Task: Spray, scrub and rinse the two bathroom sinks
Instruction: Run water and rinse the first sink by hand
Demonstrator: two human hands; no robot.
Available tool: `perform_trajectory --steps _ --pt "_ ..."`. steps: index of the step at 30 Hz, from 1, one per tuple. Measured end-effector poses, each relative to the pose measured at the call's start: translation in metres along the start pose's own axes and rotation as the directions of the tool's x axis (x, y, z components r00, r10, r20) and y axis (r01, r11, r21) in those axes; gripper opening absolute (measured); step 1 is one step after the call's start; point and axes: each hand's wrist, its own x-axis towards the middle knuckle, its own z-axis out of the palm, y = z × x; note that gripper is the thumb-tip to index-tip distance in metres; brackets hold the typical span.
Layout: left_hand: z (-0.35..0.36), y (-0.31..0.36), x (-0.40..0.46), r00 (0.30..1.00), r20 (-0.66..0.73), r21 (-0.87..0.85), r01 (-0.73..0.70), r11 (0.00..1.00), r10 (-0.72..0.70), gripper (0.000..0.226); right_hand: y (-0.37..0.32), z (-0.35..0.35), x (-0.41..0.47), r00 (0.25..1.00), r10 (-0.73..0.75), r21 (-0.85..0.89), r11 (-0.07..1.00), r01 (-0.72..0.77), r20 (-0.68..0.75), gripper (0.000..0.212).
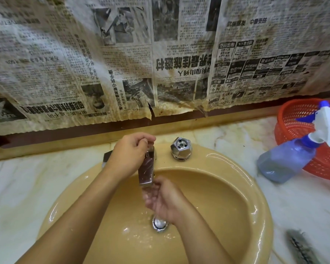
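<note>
Pinching something hidden above the faucet (146,168), left hand (131,153) hides one knob; right hand (160,199) fingers relaxed under water.

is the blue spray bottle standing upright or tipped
Tipped: the translucent blue spray bottle leans its white trigger head against the red plastic basket, base on the marble counter.

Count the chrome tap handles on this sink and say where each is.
2: one handle right of the spout, uncovered; another handle left, mostly hidden behind the left hand.
</note>
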Motion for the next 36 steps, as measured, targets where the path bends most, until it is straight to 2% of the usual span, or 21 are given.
perform_trajectory --steps 2,4,6,9,10,12,14,15,17,19,21,23,26,28,30,32,34,36 --pt "-0.003 -0.003 0.000 1.000 -0.002 -0.034 0.004 0.999 -0.004 0.033 -0.025 -0.008 -0.011 0.998 -0.034 -0.084 0.996 0.030 -0.056 0.034" --pt "-0.001 -0.004 0.000 1.000 -0.010 -0.048 0.005 0.999 -0.005 0.033 -0.061 -0.012 -0.022 0.976 -0.180 -0.232 0.961 0.149 -0.121 0.039" --pt "0.007 -0.001 0.002 1.000 -0.016 -0.047 0.005 0.999 -0.006 0.032 -0.092 -0.005 -0.033 0.948 -0.311 -0.358 0.895 0.266 -0.071 0.039" --pt "0.022 0.006 0.009 1.000 0.003 0.011 -0.006 1.000 0.006 0.031 -0.112 0.004 -0.040 0.923 -0.385 -0.453 0.825 0.340 -0.010 0.030" --pt "0.026 0.008 0.013 1.000 0.014 0.033 -0.008 0.999 0.008 0.032 -0.112 0.001 -0.041 0.893 -0.448 -0.459 0.803 0.380 -0.044 0.028" --pt "0.031 0.013 0.019 0.999 0.036 0.069 -0.008 0.998 0.006 0.033 -0.108 -0.013 -0.048 0.773 -0.610 -0.345 0.774 0.531 -0.178 0.029" --pt "0.033 0.015 0.022 0.999 0.046 0.099 -0.019 0.995 0.014 0.033 -0.097 -0.029 -0.058 0.660 -0.692 -0.198 0.719 0.666 -0.292 0.032" --pt "0.034 0.016 0.024 0.999 0.049 0.112 -0.027 0.993 0.022 0.032 -0.088 -0.037 -0.061 0.633 -0.701 -0.192 0.706 0.682 -0.328 0.033" --pt "0.039 0.018 0.028 0.998 0.060 0.126 -0.040 0.991 0.033 0.032 -0.065 -0.049 -0.058 0.668 -0.651 -0.200 0.754 0.626 -0.361 0.035" --pt "0.047 0.022 0.033 0.996 0.082 0.142 -0.055 0.988 0.044 0.032 -0.039 -0.052 -0.046 0.785 -0.518 -0.175 0.855 0.489 -0.339 0.037" --pt "0.055 0.027 0.037 0.994 0.098 0.165 -0.069 0.984 0.053 0.033 -0.014 -0.043 -0.031 0.913 -0.327 -0.112 0.945 0.308 -0.245 0.041" --pt "0.062 0.031 0.039 0.993 0.108 0.197 -0.076 0.977 0.056 0.033 0.003 -0.027 -0.018 0.974 -0.203 -0.081 0.977 0.195 -0.103 0.043" --pt "0.067 0.033 0.043 0.989 0.125 0.265 -0.112 0.958 0.081 0.034 0.010 0.000 -0.009 0.993 -0.110 -0.028 0.993 0.112 0.052 0.042" --pt "0.066 0.030 0.045 0.988 0.130 0.280 -0.121 0.953 0.087 0.034 0.007 0.008 -0.007 0.994 -0.076 0.010 0.997 0.075 0.073 0.046" --pt "0.064 0.027 0.044 0.986 0.139 0.278 -0.131 0.952 0.095 0.033 -0.002 0.000 -0.008 0.997 -0.050 0.077 0.996 0.046 0.052 0.057" --pt "0.063 0.027 0.044 0.986 0.143 0.289 -0.126 0.949 0.088 0.032 -0.019 -0.016 -0.013 0.998 -0.068 0.095 0.993 0.068 -0.004 0.051" --pt "0.063 0.029 0.044 0.986 0.144 0.278 -0.122 0.953 0.084 0.031 -0.045 -0.035 -0.019 0.980 -0.159 0.078 0.982 0.169 -0.121 0.039" --pt "0.065 0.032 0.044 0.986 0.139 0.283 -0.126 0.951 0.089 0.031 -0.071 -0.052 -0.025 0.947 -0.241 0.060 0.964 0.259 -0.211 0.039"
